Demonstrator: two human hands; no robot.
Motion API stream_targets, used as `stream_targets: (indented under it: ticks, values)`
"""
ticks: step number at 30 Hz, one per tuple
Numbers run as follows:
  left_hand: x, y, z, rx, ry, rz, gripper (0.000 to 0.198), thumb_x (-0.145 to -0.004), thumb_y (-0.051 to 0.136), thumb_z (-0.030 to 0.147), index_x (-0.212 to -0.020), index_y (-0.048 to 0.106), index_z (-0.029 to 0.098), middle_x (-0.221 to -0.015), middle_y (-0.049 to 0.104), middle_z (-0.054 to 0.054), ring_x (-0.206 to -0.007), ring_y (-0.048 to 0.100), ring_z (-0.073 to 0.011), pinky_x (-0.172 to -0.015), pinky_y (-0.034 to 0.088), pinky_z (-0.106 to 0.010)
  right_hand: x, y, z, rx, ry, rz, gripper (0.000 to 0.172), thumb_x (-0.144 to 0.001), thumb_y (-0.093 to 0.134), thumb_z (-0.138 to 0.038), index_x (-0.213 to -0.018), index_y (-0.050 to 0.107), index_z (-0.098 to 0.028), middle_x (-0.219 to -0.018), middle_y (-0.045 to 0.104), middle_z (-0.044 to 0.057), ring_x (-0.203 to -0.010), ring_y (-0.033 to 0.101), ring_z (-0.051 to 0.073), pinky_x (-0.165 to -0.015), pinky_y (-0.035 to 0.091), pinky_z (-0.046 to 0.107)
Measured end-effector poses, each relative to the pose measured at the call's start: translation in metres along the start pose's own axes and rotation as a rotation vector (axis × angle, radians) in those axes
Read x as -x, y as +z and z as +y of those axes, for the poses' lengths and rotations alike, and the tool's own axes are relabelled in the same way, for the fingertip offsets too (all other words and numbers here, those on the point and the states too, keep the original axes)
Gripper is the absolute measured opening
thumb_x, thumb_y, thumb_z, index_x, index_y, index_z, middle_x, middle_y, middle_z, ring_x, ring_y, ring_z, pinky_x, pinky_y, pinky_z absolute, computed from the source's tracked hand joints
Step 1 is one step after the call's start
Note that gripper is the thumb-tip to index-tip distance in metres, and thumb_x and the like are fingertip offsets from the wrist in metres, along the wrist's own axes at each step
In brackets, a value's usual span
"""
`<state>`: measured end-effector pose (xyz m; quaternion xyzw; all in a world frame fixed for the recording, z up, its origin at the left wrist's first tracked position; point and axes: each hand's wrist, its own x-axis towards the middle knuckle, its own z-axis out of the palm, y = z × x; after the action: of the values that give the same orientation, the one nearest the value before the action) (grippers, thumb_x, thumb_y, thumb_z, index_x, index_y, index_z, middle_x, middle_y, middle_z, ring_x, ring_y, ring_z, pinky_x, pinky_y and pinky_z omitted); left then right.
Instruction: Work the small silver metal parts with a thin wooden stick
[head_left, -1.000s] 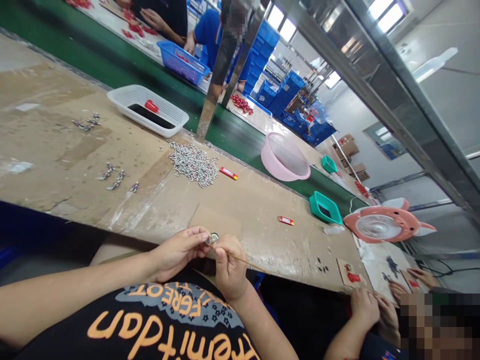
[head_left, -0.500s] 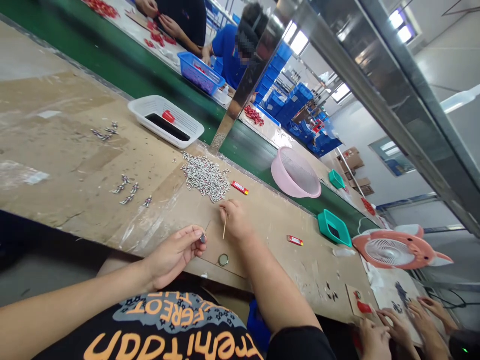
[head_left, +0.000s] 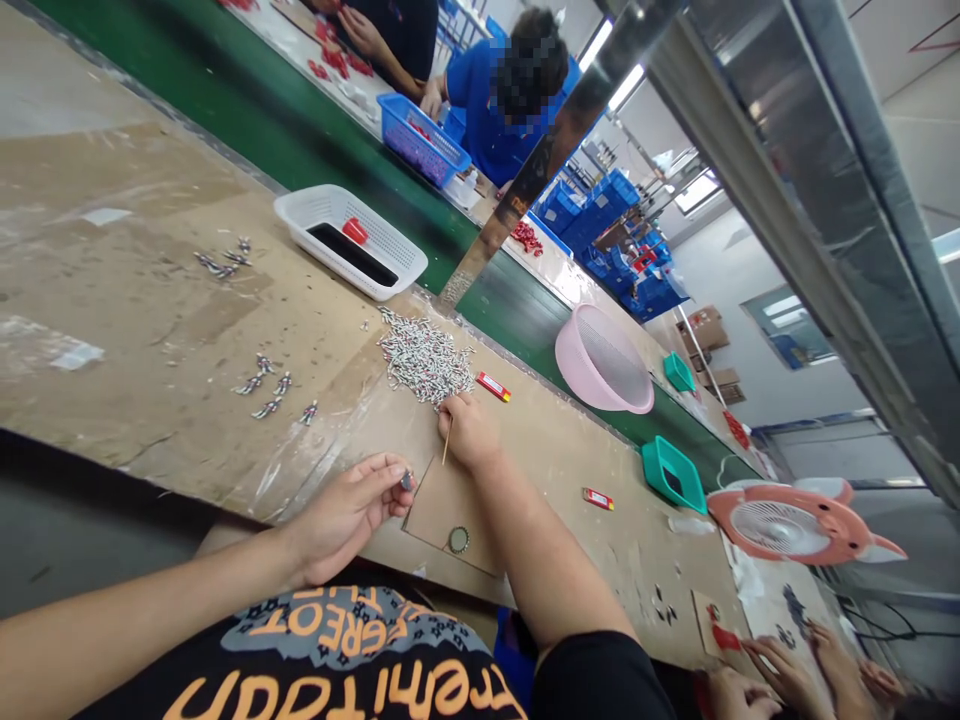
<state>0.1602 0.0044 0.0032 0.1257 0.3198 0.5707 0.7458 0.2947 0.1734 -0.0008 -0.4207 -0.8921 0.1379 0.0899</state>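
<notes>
My left hand (head_left: pixel 367 505) pinches a small dark piece (head_left: pixel 407 480) between thumb and fingers, close to the table's front edge. Fingers closed, my right hand (head_left: pixel 472 430) holds a thin wooden stick (head_left: pixel 448 441), its lower end pointing toward me. The fingertips of that hand are at the near edge of a pile of small silvery parts (head_left: pixel 424 355); whether they touch a part is hidden. Below the right hand, a bottle cap (head_left: pixel 459 540) rests on a cardboard sheet (head_left: pixel 427 512).
Small dark-and-silver pieces (head_left: pixel 266 385) lie in groups at left. Red-yellow boxes (head_left: pixel 493 387) flank the pile and right side. A white basket (head_left: pixel 397 262), pink basin (head_left: pixel 596 365), green tray (head_left: pixel 671 475) and pink fan (head_left: pixel 780 520) stand around. Co-workers' hands (head_left: pixel 780 670) are at right.
My right hand has moved with the stick closer to the pile, up to its near edge. The left hand keeps its pinch. The whole view has shifted slightly.
</notes>
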Motion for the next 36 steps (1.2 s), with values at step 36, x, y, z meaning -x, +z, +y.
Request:
stream_targets:
  ticks: [36]
  values:
    - [0.008, 0.014, -0.006, 0.034, 0.122, -0.090, 0.009, -0.083, 0.061, 0.023, -0.078, 0.060, 0.016, -0.099, 0.065, -0.006, -0.102, 0.056, -0.0174, -0.100, 0.037, -0.035, 0.086, -0.042, -0.060, -0.170, -0.136, 0.105, 0.006, -0.082, 0.054, -0.018, -0.085, 0.058, -0.020, -0.084, 0.060, 0.004, -0.082, 0.052, 0.017, -0.076, 0.042, 0.030]
